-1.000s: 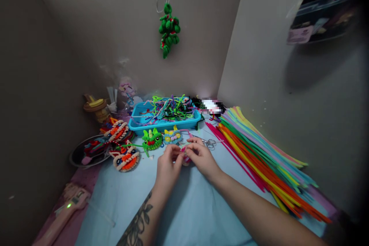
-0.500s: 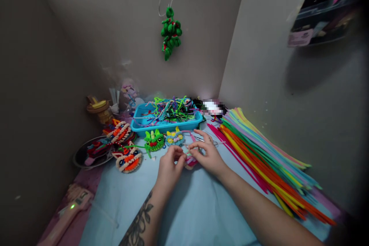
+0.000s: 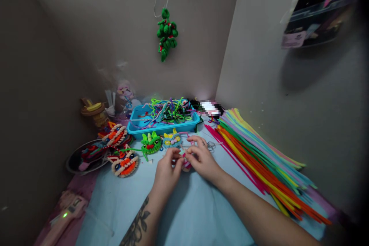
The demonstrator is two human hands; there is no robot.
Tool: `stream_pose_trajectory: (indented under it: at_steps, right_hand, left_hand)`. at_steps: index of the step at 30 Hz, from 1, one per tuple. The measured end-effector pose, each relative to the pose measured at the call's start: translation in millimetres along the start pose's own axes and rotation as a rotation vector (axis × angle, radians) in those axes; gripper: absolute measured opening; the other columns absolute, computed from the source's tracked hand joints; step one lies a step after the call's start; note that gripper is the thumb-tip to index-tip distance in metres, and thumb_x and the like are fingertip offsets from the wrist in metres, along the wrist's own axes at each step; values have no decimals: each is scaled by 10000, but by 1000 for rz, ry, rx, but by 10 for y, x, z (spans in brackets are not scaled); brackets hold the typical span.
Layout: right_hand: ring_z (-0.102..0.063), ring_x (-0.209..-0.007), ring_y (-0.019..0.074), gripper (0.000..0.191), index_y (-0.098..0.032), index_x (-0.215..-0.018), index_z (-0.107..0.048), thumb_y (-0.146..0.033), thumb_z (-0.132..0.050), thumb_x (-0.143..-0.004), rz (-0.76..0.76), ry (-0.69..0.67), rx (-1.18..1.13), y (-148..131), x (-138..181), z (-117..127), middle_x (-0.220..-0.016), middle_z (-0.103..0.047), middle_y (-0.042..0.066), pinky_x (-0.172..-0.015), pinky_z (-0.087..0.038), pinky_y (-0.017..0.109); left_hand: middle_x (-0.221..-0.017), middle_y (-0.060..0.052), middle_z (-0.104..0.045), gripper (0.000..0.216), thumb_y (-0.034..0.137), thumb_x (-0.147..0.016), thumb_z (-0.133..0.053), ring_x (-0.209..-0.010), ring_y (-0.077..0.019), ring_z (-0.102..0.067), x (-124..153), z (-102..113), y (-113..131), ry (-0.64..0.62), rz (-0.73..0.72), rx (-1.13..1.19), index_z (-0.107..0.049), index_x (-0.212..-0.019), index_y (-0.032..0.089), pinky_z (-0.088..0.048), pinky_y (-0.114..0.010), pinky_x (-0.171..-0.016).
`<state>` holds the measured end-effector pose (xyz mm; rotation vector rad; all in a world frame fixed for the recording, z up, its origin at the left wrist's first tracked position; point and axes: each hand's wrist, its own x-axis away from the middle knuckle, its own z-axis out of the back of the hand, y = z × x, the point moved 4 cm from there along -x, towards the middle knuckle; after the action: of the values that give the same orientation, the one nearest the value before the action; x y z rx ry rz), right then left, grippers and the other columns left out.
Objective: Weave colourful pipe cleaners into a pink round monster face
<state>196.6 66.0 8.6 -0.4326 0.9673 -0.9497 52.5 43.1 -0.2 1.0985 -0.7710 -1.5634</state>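
Both hands work close together over the blue cloth, pinching a small pink-and-white pipe-cleaner piece (image 3: 186,165). My left hand (image 3: 168,169) grips its left side between thumb and fingers. From the right, my right hand (image 3: 204,161) pinches it too, its index finger raised and bent. Fingers hide most of the piece. Just beyond the hands lie a blue-and-yellow pipe-cleaner animal face (image 3: 172,140) and a green one (image 3: 151,143). Scissors (image 3: 211,146) lie behind my right hand, partly covered. An orange-and-cream face (image 3: 125,164) rests farther left.
A blue tray (image 3: 161,127) of pipe-cleaner scraps stands behind. Long coloured pipe cleaners (image 3: 259,161) fan out at right. Left are a round dish (image 3: 72,167), another orange face (image 3: 115,134) and a pink glue gun (image 3: 66,219) with a green light. A green ornament (image 3: 167,34) hangs on the wall.
The view has shifted slightly, so the surroundings sit a little farther left. My right index finger has curled in toward the piece. Both hands still hold it.
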Motion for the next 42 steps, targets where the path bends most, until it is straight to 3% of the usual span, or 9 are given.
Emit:
stream_pose_trajectory:
  at_steps: [9, 13, 16, 20, 23, 29, 32, 36, 42]
  right_hand:
    - [-496, -1134, 251, 77, -220, -840, -624, -251, -575, -789, 4, 40, -120, -58, -21, 110, -1182, -499, 91, -960, -402, 405]
    - [-522, -1039, 258, 121, -228, -862, -622, -286, -523, -825, -30, 333, 135, 178, -108, 616, -1052, -562, 96, -932, -402, 420]
    - [-522, -937, 274, 190, -202, -786, -649, -262, -474, -831, -209, 481, 503, 508, -108, 1097, -900, -586, 105, -896, -392, 452]
    - [-491, -938, 324, 211, -188, -804, -696, -255, -496, -792, -536, 468, 789, 868, -8, 1488, -956, -578, 146, -773, -418, 462]
    - [-476, -965, 353, 175, -212, -740, -711, -247, -541, -756, -653, 318, 851, 970, 44, 1509, -1003, -563, 154, -720, -421, 461]
    - [-467, -952, 356, 192, -213, -685, -695, -400, -659, -662, -627, 203, 872, 1016, 50, 1434, -974, -546, 141, -716, -428, 485]
    - [-477, -954, 342, 125, -219, -772, -694, -267, -626, -679, -618, 167, 887, 1038, 47, 1428, -989, -556, 139, -727, -431, 469]
    - [-492, -979, 324, 265, -235, -738, -711, -69, -517, -668, -663, 185, 880, 1040, 45, 1448, -1059, -577, 122, -726, -433, 441]
    - [-476, -1063, 331, 256, -248, -870, -738, -176, -516, -766, -718, 102, 898, 991, -10, 1353, -1174, -555, 112, -802, -438, 456]
  left_hand:
    - [-795, -27, -693, 162, 230, -833, -510, -689, -166, -661, 35, -5, 37, -49, -43, -45, -576, -979, 211, -500, -259, -634]
    - [-819, -36, -694, 153, 229, -818, -521, -727, -179, -662, 46, 11, 30, -24, -63, -59, -591, -954, 212, -507, -274, -668]
    - [-848, -38, -697, 147, 232, -832, -511, -752, -180, -659, 65, -5, 26, -38, -75, -96, -591, -955, 221, -495, -275, -690]
    - [-855, -33, -695, 146, 224, -853, -490, -727, -167, -645, 86, -41, 49, -65, -93, -160, -595, -956, 230, -473, -246, -632]
    - [-856, -33, -692, 154, 217, -854, -491, -724, -164, -644, 95, -53, 56, -74, -106, -154, -599, -963, 228, -475, -244, -638]
    - [-811, -35, -676, 155, 220, -843, -503, -695, -164, -633, 71, -10, -11, -17, -69, -126, -593, -968, 207, -483, -255, -640]
    - [-817, -43, -672, 160, 219, -839, -502, -699, -165, -631, 52, 13, -38, 15, -36, -120, -589, -971, 198, -486, -258, -639]
    - [-825, -46, -670, 166, 222, -836, -502, -714, -169, -633, 42, 20, -41, 25, -32, -122, -587, -976, 192, -488, -263, -653]
    - [-825, -50, -675, 191, 232, -834, -497, -695, -161, -636, 29, 15, -34, 19, -53, -128, -592, -992, 178, -492, -250, -628]
